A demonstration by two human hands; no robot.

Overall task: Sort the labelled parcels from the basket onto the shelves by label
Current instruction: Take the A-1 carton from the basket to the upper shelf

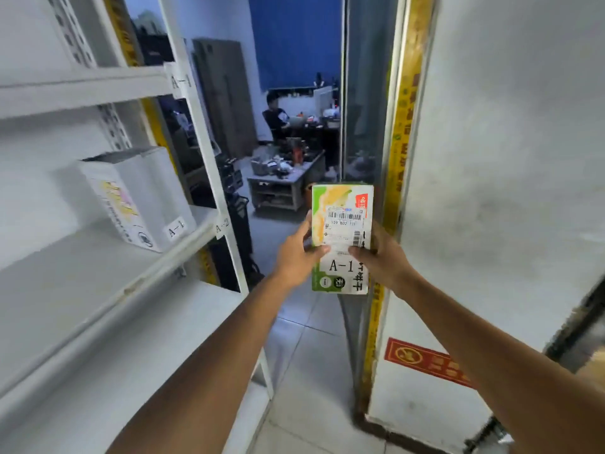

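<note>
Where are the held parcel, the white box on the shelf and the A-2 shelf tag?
Held parcel (344, 221): head view, its barcode label.
White box (154, 188): head view, its plain side face.
A-2 shelf tag (222, 227): head view, its printed text.

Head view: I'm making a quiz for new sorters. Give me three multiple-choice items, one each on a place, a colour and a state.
1. Where is the white box? A on the floor; B on a shelf at the left; C in a hand.
2. The held parcel is mainly: A green and white; B red; C black.
3. The left hand is: A open and idle; B gripping the parcel; C resting on a shelf.
Answers: 1 B, the box sits on the white shelf. 2 A, green edges surround white labels. 3 B, its thumb lies across the parcel's front, and the right hand grips likewise.
</note>
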